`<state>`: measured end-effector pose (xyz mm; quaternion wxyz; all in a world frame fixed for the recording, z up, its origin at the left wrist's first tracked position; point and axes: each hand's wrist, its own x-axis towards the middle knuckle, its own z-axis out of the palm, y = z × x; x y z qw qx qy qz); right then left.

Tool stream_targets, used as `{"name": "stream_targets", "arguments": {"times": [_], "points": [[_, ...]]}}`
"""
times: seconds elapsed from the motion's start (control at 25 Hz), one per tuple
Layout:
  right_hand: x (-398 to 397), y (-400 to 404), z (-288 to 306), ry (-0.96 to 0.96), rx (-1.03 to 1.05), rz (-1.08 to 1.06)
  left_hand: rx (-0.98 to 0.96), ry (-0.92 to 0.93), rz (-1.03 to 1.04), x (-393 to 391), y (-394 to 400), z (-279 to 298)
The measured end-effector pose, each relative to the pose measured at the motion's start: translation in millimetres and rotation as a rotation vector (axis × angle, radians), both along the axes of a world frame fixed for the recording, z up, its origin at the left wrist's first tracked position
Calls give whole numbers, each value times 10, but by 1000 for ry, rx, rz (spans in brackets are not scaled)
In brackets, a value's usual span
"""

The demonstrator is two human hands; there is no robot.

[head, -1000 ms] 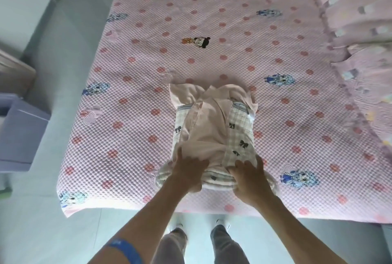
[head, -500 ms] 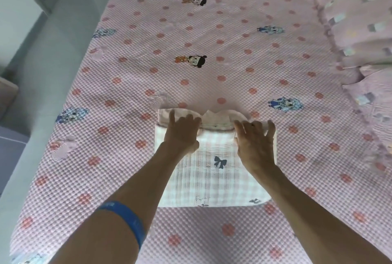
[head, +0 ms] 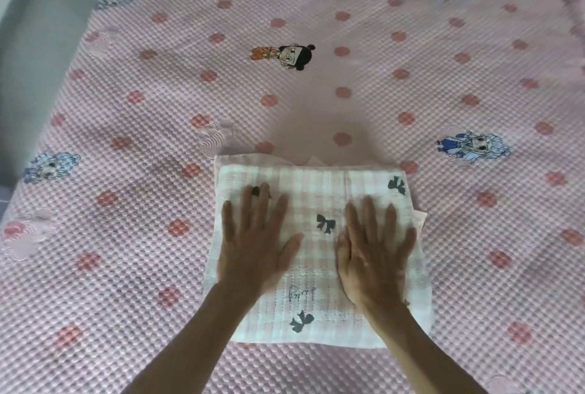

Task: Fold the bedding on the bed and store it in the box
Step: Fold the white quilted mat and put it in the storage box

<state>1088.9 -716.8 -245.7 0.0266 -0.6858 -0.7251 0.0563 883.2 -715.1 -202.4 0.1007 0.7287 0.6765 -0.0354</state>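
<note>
Flat beneath both hands [head: 316,254], folded bedding [head: 319,184].

a pink dimpled mattress cover [head: 316,108] with red dots spreads across the whole view, printed with a cartoon figure in orange [head: 283,56] near the top middle and blue-haired cartoon figures at the right [head: 473,146] and left [head: 50,167], beside a grey floor [head: 28,45] at the left edge.

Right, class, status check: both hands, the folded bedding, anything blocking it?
Left hand and right hand flat, pressing the folded bedding. Bedding on pink bedspread. No box in view; nothing blocking.
</note>
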Motion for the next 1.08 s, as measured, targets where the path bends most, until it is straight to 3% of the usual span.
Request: {"name": "stream_targets", "arguments": {"times": [0.2, 0.44, 1.08], "points": [[104, -43, -205, 61, -30, -165, -64, 12, -63, 86, 54, -142], [-41, 156, -445, 44, -153, -197, -231, -21, 1, -66, 293, -607], [-126, 381, -675, -19, -269, -201, -211, -60, -58, -152, 506, -1037]]}}
